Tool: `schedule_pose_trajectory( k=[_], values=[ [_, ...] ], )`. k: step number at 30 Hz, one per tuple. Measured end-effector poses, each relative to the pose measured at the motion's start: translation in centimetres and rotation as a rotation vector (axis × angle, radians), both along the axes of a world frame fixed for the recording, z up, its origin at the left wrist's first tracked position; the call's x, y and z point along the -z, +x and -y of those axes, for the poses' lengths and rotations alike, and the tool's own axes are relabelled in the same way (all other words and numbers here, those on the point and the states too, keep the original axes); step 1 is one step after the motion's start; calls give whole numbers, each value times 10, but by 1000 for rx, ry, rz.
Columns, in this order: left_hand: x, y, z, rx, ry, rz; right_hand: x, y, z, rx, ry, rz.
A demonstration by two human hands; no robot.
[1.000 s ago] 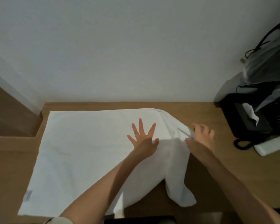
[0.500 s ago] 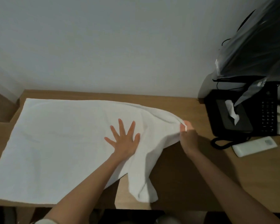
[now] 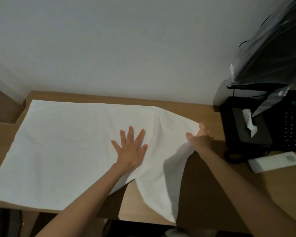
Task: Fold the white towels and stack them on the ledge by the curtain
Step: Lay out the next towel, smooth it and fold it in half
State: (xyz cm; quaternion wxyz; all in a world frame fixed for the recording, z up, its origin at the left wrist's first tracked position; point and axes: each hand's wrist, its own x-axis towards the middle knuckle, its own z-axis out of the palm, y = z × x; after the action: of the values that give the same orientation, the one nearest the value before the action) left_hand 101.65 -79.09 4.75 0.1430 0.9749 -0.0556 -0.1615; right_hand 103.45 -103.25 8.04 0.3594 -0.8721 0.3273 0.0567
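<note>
The white towel (image 3: 67, 142) is spread along the desk (image 3: 203, 185), its long axis running leftward from the right hand (image 3: 200, 139), by whose fingers its raised end is pinched; just left of them it is pinned flat by the left hand (image 3: 130, 147), fingers splayed

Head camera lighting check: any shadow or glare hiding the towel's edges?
Head view: dim light, but the white towel edges are readable; the right hand, holding the raised right edge, throws a dark shadow on the wooden table beneath; faint glare only on the plastic wrap at upper right.
</note>
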Motion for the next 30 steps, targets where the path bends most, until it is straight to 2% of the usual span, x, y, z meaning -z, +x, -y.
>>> schedule_pose_trajectory(
  k=[5, 11, 15, 18, 21, 24, 27, 30],
  values=[
    [-13, -16, 5, -6, -40, 22, 4, -52, -18, -5, 65, 28],
    [-12, -49, -16, -50, -67, -56, 2, -98, -46, -114, 94, -137],
    [-6, -81, -26, -103, -112, -102, 5, -130, -65, -270, -75, -373],
    [-2, -101, -29, -150, -180, -144, 9, -153, -76, -290, -162, -445],
    [-1, -111, -34, -147, -199, -131, 15, -173, -84, -275, -167, -397],
    [-4, -115, -41, -96, -186, -130, 12, -185, -90, -293, -222, -266],
    [-8, -115, -50, -61, -189, -133, -2, -188, -87, -77, -64, -70],
    [-12, -115, -55, -28, -179, -146, -20, -194, -67, 88, -1, 127]
  ],
)
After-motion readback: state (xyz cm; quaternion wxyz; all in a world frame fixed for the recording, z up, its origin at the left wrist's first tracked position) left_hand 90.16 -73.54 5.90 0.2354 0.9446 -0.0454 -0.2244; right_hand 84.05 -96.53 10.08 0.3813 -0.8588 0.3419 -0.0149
